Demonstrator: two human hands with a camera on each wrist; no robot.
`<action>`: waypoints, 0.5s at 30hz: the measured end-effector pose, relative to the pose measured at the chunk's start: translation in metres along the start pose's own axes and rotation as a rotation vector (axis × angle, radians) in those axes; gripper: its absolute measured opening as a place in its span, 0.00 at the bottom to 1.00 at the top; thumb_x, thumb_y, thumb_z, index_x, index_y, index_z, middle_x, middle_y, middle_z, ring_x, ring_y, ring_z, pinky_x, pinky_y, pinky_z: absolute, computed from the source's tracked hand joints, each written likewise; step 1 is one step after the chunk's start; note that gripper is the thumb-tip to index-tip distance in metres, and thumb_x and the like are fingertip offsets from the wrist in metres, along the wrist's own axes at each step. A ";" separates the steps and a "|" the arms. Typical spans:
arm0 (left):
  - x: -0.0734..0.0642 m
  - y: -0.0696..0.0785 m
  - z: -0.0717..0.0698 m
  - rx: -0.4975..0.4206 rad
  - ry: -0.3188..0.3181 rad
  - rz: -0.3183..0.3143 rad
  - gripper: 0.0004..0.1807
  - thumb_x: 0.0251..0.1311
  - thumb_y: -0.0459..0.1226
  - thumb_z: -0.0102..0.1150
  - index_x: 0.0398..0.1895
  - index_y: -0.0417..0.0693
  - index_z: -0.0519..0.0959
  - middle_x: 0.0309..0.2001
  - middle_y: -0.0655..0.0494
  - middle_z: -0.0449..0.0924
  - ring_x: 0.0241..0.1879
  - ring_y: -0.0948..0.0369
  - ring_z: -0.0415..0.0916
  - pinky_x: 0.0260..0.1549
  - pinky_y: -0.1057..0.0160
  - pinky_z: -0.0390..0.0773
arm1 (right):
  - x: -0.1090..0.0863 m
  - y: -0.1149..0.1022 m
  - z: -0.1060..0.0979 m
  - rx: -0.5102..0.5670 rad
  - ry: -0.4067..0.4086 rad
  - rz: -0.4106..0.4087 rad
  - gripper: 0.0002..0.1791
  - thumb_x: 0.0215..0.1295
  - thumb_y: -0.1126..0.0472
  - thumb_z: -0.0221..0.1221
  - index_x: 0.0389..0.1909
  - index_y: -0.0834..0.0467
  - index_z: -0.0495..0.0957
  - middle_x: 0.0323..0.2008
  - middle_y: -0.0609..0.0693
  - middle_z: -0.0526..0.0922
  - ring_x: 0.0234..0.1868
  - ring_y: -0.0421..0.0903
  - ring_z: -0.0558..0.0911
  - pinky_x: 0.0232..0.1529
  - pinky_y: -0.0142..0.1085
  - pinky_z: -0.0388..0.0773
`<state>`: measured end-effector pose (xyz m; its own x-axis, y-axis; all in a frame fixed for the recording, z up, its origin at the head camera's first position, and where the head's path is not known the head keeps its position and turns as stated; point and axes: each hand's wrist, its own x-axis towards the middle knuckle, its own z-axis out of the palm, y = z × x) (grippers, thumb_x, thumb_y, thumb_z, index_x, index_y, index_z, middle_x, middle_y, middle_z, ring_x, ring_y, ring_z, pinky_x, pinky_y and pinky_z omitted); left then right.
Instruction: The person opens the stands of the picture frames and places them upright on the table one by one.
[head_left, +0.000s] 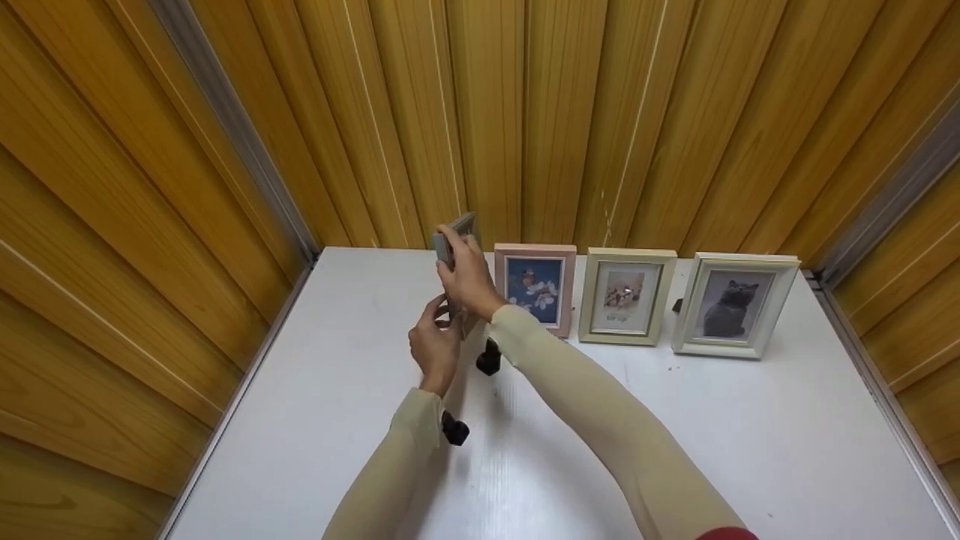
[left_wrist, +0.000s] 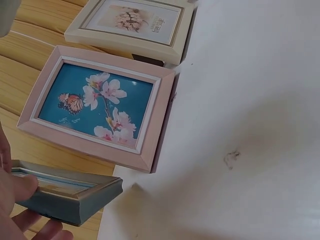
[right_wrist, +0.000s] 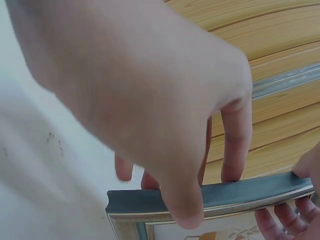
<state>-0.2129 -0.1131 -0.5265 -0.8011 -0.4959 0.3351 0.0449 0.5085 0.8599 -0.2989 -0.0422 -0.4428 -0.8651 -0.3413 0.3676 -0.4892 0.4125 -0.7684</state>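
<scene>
Both hands hold a blue-grey picture frame [head_left: 441, 249], turned nearly edge-on in the head view, left of a pink picture frame [head_left: 535, 251]. My left hand [head_left: 436, 346] grips its lower part; in the left wrist view the thumb lies on the front of the blue-grey frame [left_wrist: 80, 206], with fingers beneath. Higher up, my right hand [head_left: 471, 279] pinches it. In the right wrist view, the right thumb presses the front border of the frame [right_wrist: 245, 195] while other fingers lie over the far edge. Much of its picture is hidden.
Right of the pink frame stand a cream frame [head_left: 589, 300] with a flower picture and a white frame [head_left: 776, 311] with a grey cat picture. They stand on a white table [head_left: 352, 300], backed by a wood-panelled wall [head_left: 487, 112]. Another panelled wall [head_left: 112, 225] borders the left.
</scene>
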 end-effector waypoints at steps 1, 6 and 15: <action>0.000 -0.001 -0.001 -0.007 -0.003 0.018 0.22 0.61 0.37 0.74 0.59 0.49 0.83 0.45 0.52 0.89 0.35 0.59 0.87 0.33 0.53 0.84 | 0.000 0.001 -0.001 0.011 -0.006 0.002 0.33 0.73 0.66 0.60 0.76 0.52 0.65 0.57 0.61 0.74 0.54 0.52 0.81 0.53 0.45 0.81; 0.002 -0.011 -0.004 -0.088 -0.026 0.101 0.17 0.65 0.32 0.68 0.57 0.45 0.84 0.45 0.50 0.89 0.38 0.57 0.85 0.36 0.57 0.86 | 0.000 0.005 -0.008 0.053 -0.020 0.004 0.33 0.72 0.68 0.60 0.75 0.51 0.66 0.52 0.59 0.75 0.46 0.49 0.80 0.45 0.40 0.82; 0.003 -0.024 -0.008 -0.135 -0.106 0.161 0.13 0.70 0.32 0.62 0.56 0.40 0.84 0.49 0.47 0.88 0.41 0.54 0.85 0.37 0.54 0.86 | -0.002 0.016 -0.020 0.072 -0.028 -0.023 0.32 0.69 0.67 0.62 0.73 0.50 0.69 0.48 0.57 0.79 0.43 0.49 0.80 0.40 0.41 0.79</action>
<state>-0.2113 -0.1326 -0.5435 -0.8349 -0.3358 0.4362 0.2510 0.4730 0.8446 -0.3066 -0.0181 -0.4452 -0.8500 -0.3734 0.3715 -0.4987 0.3433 -0.7959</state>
